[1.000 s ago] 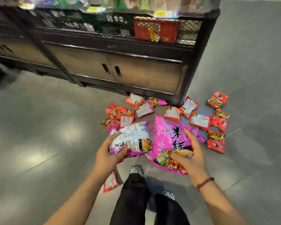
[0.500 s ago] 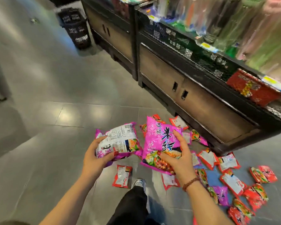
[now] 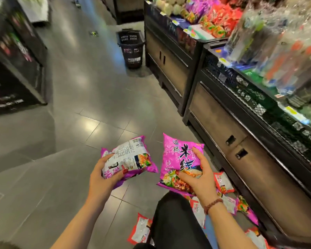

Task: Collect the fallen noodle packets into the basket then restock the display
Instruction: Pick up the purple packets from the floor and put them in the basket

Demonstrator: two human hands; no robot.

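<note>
The display stand (image 3: 214, 119) runs along my right, with the black basket (image 3: 132, 49) on the floor well ahead beside it. My left hand (image 3: 102, 178) grips one pink noodle packet (image 3: 129, 157), my right hand (image 3: 199, 177) another pink packet (image 3: 180, 159). Small red packets (image 3: 141, 230) lie on the floor around my leg.

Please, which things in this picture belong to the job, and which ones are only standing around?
For the job: left hand gripping the pink packet showing its back; right hand gripping the pink packet showing its front; fallen packets on the floor; black basket; noodle display.
Just around: wrapped bottles; dark stand across the aisle; cabinet doors.
</note>
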